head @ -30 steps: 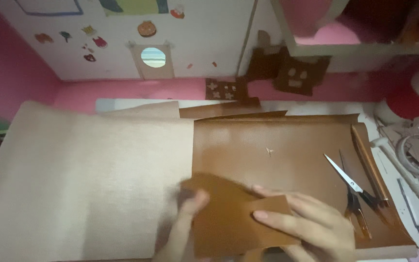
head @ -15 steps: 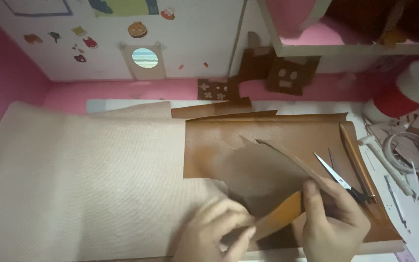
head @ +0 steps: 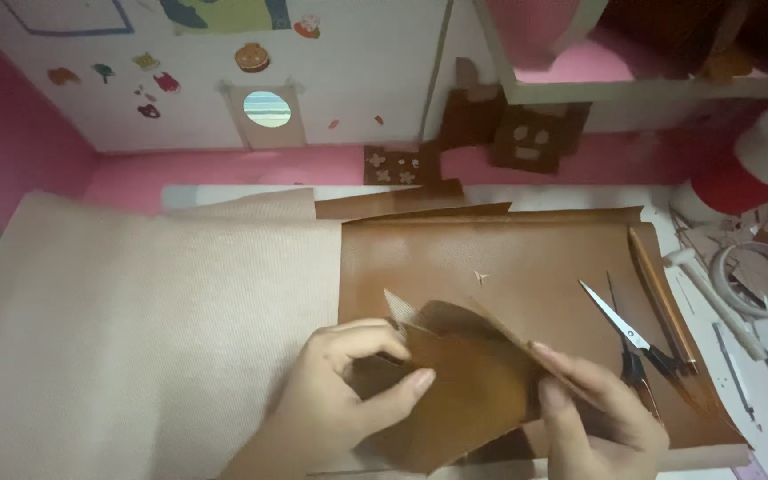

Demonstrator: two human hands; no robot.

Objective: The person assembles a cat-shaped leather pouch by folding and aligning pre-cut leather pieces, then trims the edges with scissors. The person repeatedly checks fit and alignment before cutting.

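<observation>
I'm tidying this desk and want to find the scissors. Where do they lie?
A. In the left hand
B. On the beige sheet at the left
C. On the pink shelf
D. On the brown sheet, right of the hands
D: the scissors lie open on the brown sheet, just right of the right hand.

The piece I grip between my left hand and right hand is mid brown, with a pale woven-looking underside at its lifted corner. The sheet beneath is the same brown. Beside it lies a beige sheet. The scissors have silver blades and black handles. The wall is pink.
</observation>
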